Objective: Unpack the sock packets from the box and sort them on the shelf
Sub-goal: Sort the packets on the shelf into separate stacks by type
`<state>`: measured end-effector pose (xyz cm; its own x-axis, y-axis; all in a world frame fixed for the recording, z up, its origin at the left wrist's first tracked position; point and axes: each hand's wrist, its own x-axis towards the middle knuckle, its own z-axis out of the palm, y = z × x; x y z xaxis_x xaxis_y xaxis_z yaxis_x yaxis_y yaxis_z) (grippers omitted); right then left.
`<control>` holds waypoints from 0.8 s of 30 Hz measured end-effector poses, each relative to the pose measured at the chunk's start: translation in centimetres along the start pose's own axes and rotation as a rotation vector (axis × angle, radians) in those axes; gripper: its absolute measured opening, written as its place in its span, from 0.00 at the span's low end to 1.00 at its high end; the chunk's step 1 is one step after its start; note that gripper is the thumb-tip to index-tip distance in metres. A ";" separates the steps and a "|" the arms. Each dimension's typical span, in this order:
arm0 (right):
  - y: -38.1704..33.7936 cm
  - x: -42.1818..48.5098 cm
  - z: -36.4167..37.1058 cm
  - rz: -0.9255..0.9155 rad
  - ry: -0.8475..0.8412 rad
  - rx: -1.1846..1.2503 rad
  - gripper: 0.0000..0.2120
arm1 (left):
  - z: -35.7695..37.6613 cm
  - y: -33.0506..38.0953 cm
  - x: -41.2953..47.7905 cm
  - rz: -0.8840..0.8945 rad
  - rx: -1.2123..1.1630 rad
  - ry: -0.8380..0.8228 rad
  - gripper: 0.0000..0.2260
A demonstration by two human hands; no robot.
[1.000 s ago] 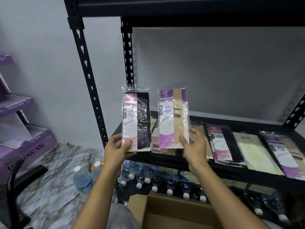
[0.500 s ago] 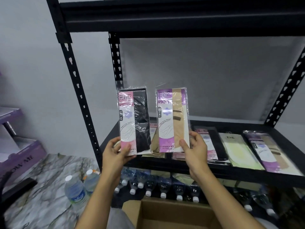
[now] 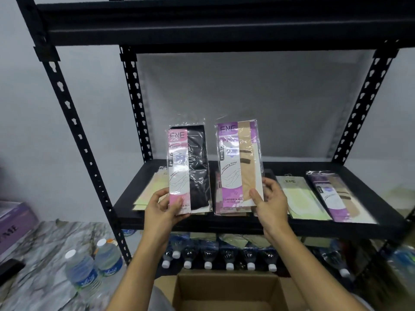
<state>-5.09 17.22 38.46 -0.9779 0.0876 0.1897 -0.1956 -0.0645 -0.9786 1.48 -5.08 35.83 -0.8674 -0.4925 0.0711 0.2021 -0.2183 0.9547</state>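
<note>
Left hand gripped the black sock packet and right hand gripped the beige sock packet, both upright above the shelf.

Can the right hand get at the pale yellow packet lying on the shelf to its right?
Probably not yet: the right hand pinches the beige sock packet. The pale yellow packet lies just beside it, with nothing between.

black sock packet, beige sock packet, black shelf
</note>
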 end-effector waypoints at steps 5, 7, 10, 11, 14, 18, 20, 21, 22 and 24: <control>0.3 0.5 -3.8 -0.013 0.057 -0.009 0.13 | 3.6 -1.4 -0.4 -0.017 0.030 -0.071 0.17; 0.4 0.7 -5.2 -0.013 0.068 -0.027 0.13 | 5.2 -2.0 -0.6 -0.023 0.031 -0.110 0.17; 0.7 1.0 -7.4 -0.013 0.102 -0.051 0.13 | 7.5 -3.0 -0.9 -0.045 0.019 -0.156 0.18; 0.8 1.2 -8.2 -0.015 0.119 -0.057 0.14 | 8.2 -3.3 -0.9 -0.051 0.018 -0.166 0.18; 1.0 1.6 -10.5 -0.013 0.170 -0.059 0.13 | 10.4 -4.3 -0.9 -0.077 0.010 -0.191 0.18; 1.1 2.0 -13.5 0.002 0.213 -0.060 0.13 | 13.1 -5.6 -1.3 -0.110 -0.009 -0.220 0.18; 1.2 2.2 -14.9 0.010 0.246 -0.069 0.13 | 14.4 -6.2 -1.5 -0.125 -0.016 -0.232 0.18; 1.2 2.2 -15.5 0.016 0.259 -0.077 0.13 | 15.0 -6.5 -1.5 -0.130 -0.021 -0.235 0.17; 1.2 2.4 -16.1 0.021 0.267 -0.085 0.13 | 15.7 -6.7 -1.6 -0.136 -0.027 -0.236 0.17; 1.3 2.5 -17.2 0.032 0.281 -0.094 0.13 | 16.8 -7.3 -1.8 -0.150 -0.037 -0.244 0.17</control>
<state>-6.56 34.47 36.33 -0.9224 0.3592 0.1419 -0.1446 0.0196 -0.9893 -6.06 11.50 33.62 -0.9716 -0.2365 0.0014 0.0758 -0.3061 0.9490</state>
